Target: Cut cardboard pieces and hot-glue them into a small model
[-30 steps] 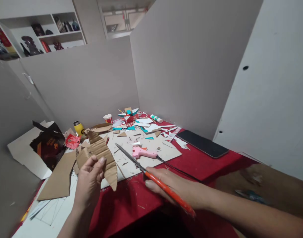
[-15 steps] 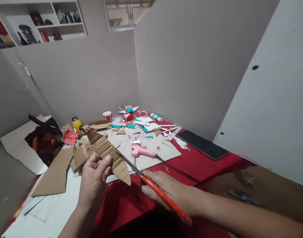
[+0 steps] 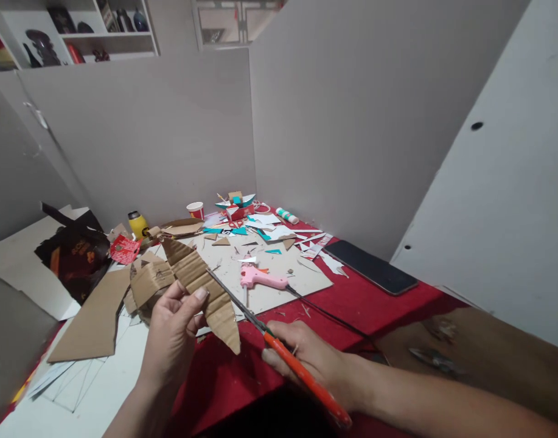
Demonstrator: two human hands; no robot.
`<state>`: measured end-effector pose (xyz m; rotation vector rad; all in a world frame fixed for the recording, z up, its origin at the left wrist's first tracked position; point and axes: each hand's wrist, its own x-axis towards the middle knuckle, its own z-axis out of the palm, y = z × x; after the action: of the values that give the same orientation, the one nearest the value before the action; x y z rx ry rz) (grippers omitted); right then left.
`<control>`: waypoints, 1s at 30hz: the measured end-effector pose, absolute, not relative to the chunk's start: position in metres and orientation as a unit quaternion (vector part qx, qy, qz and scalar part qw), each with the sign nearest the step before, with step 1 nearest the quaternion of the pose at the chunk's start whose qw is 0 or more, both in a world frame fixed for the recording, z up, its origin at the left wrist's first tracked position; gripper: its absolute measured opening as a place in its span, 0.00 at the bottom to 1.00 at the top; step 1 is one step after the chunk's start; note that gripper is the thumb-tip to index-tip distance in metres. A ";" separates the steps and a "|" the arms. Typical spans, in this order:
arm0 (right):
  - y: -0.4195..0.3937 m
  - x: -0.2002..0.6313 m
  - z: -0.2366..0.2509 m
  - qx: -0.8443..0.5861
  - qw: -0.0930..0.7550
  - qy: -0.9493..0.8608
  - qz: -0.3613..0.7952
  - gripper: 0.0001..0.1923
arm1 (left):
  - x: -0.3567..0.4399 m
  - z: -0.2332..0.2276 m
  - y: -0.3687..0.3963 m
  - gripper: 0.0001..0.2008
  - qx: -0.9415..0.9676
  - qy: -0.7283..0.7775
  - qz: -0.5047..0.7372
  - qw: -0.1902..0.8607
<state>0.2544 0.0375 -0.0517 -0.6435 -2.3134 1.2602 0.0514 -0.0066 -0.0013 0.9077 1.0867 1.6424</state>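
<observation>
Red tabletop; left hand pinches corrugated cardboard; right hand grips orange scissors; writing unreadable.

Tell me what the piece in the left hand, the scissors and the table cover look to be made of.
Pointed piece: brown corrugated cardboard, matte, ribs showing on its face. Scissors: dark, dull metal blades, glossy orange handles, probably plastic. Table cover: red, matte, seemingly cloth or felt, though the weave is too fine to tell.
</observation>
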 end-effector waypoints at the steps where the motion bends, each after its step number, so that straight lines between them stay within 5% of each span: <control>1: 0.037 0.254 -0.054 -0.231 0.216 -0.830 0.460 0.21 | 0.050 -0.001 -0.005 0.14 0.362 0.441 0.677 0.465; 30: 0.039 0.272 -0.047 -0.286 0.176 -0.862 0.380 0.21 | 0.041 -0.008 0.000 0.13 0.402 0.469 0.646 0.449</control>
<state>0.2715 0.0390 -0.0471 -0.8104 -2.4421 1.0750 0.0406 0.0004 -0.0084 0.9945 1.1592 1.5976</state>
